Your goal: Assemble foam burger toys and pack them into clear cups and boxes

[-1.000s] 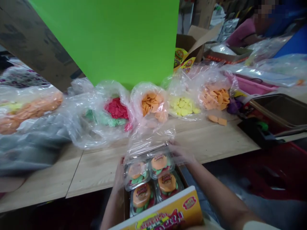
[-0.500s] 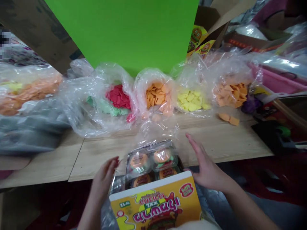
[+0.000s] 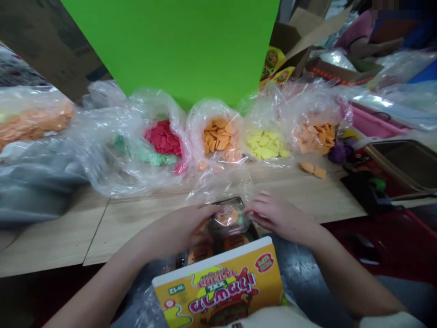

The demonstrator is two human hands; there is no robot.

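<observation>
A yellow-orange printed box (image 3: pixel 221 287) lies low in front of me, its open end facing away. In the box's opening and just beyond it are clear-topped packs of gummy burgers. One burger pack (image 3: pixel 228 217) sits on top at the right, under shiny clear film. My left hand (image 3: pixel 191 225) reaches over the left packs, its fingers bent round the left side of that pack and partly blurred. At the pack's right edge, my right hand (image 3: pixel 273 214) has its fingers closed together on it.
Along the table's back stand plastic bags of red pieces (image 3: pixel 164 139), orange pieces (image 3: pixel 218 135), yellow pieces (image 3: pixel 268 145) and peach-orange pieces (image 3: pixel 316 136). Pale green pieces (image 3: pixel 157 157) lie beside the red. A green panel (image 3: pixel 177 45) rises behind. A co-worker's arm (image 3: pixel 375 45) shows at the far right.
Both hands have moved inward from the box's sides to the burger packs. My left hand now covers the left pack. The view has shifted slightly to the right.
</observation>
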